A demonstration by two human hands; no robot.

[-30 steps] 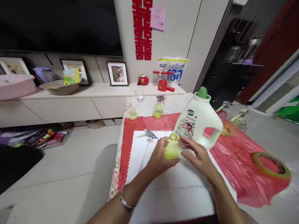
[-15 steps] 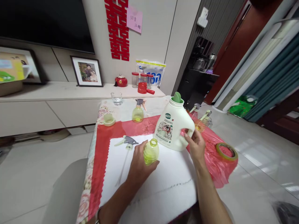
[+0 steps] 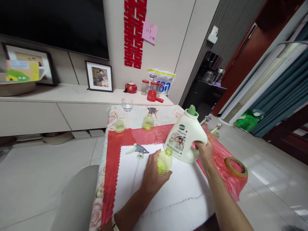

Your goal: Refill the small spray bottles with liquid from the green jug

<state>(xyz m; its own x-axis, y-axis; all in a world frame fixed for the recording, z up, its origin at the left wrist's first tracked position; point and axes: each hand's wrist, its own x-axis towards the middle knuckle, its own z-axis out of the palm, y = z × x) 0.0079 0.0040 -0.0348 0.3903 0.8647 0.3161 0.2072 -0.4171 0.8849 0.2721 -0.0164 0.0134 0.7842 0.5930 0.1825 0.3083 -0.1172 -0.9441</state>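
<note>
My left hand (image 3: 154, 173) is wrapped round a yellow-green spray bottle (image 3: 165, 161), its open neck tilted slightly to the right. My right hand (image 3: 205, 150) grips the handle of a large white detergent jug (image 3: 184, 138), which stands uncapped with a green spout (image 3: 192, 110) in its mouth. A grey trigger sprayer head (image 3: 141, 149) with a long tube lies on the white cloth (image 3: 183, 192), left of the bottle. Further back, the jug's pale cap (image 3: 119, 126) sits by the red sheet's edge. Close to it stands another yellow-green spray bottle (image 3: 148, 122) with its sprayer on.
A glass of water (image 3: 127, 105) is at the table's back left. Right of the jug, more spray bottles (image 3: 215, 131) stand on the red plastic sheet, with a tape roll (image 3: 236, 167) at the table's right edge. Behind is a low cabinet (image 3: 79, 96).
My right fingers have closed through the jug's handle, where they were just reaching it before. The view has shifted, so the whole scene sits lower and to the right.
</note>
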